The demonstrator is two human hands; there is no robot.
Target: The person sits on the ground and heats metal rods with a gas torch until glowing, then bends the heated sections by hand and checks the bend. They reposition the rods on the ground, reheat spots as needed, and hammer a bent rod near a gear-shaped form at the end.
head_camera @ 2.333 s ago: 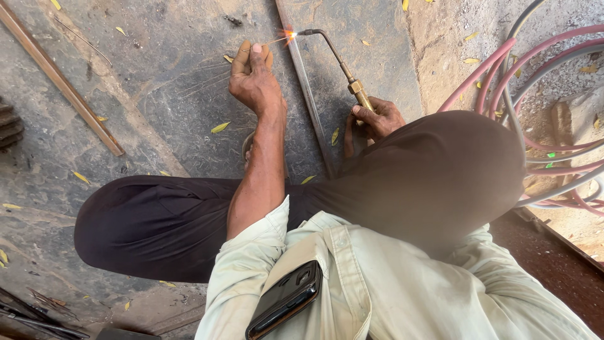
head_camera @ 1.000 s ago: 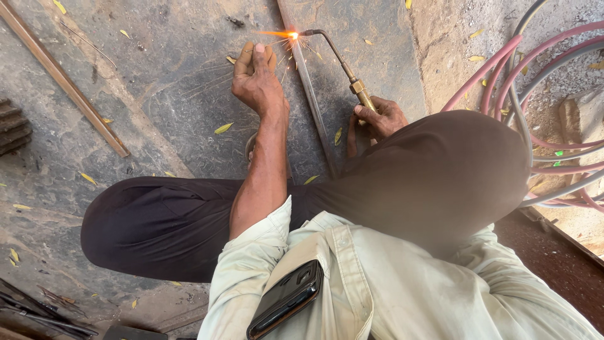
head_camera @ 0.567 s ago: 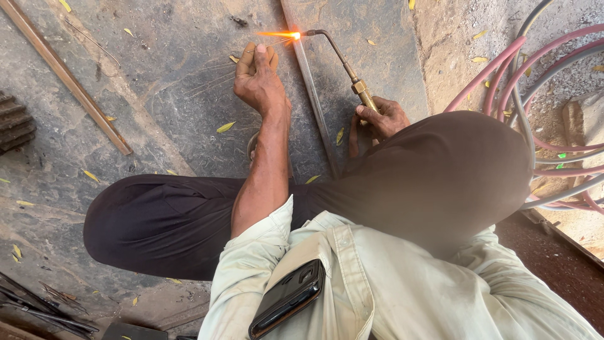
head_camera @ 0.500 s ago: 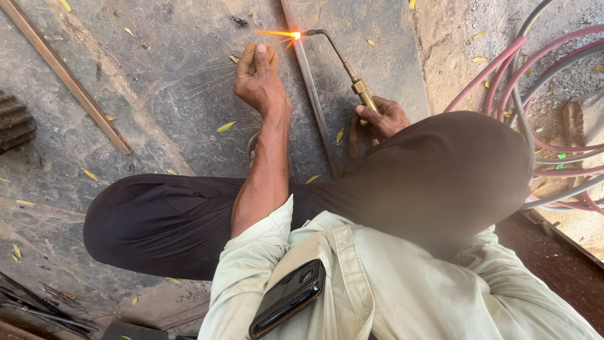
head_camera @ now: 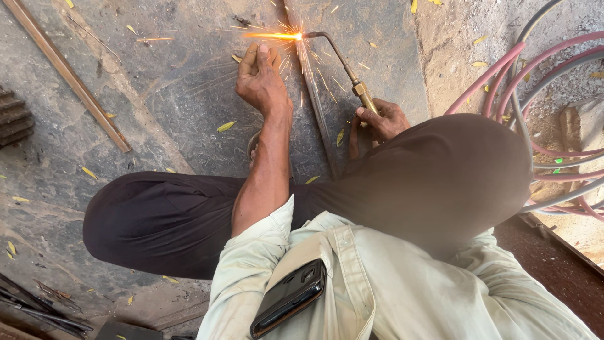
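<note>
Presently: right hand (head_camera: 384,119) fingers closed round torch (head_camera: 343,66) handle, flame at far end of strip (head_camera: 314,107) | left hand (head_camera: 261,82) spread flat on plate (head_camera: 176,94) just left of flame, holding nothing | risk: sparks burning bare fingers; hoses (head_camera: 535,82) lie right.

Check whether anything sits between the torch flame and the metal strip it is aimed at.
Nothing visible does. The cutting torch, held in the right hand, puts its flame directly at the top of the metal strip, throwing sparks. The left hand rests flat on the steel plate just below the flame, beside its path.
</note>
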